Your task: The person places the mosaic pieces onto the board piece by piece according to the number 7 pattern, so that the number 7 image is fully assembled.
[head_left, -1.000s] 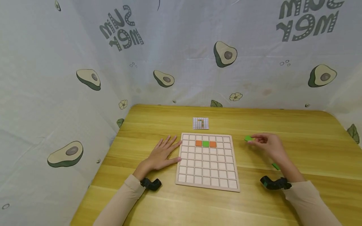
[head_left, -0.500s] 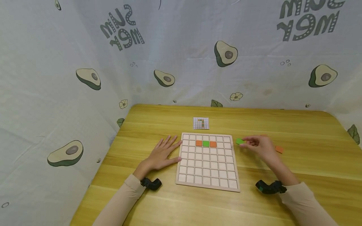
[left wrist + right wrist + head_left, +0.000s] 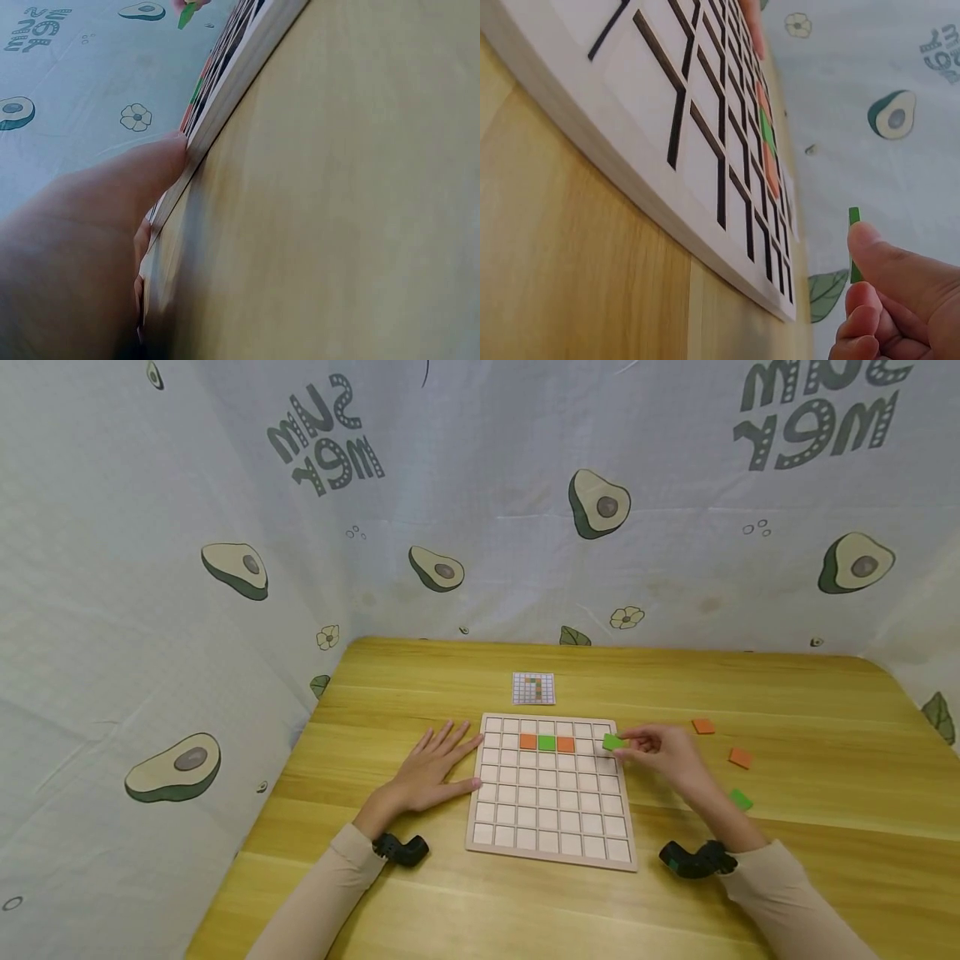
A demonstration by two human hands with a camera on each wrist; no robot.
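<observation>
Right hand [image 3: 663,756], pinching green tile [image 3: 613,742], has come over board [image 3: 547,797] at two o'clock, tile unseated; left hand [image 3: 429,778], fingers spread, touches nine o'clock.

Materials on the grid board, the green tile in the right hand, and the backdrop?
Grid board: probably wood, matte; pale, plain, thick edge. Green tile: painted wood or plastic, can't tell which; thin, evenly coloured, no grain visible. Avocado-print backdrop: likely thin fabric, matte; soft creases and folds.
</observation>
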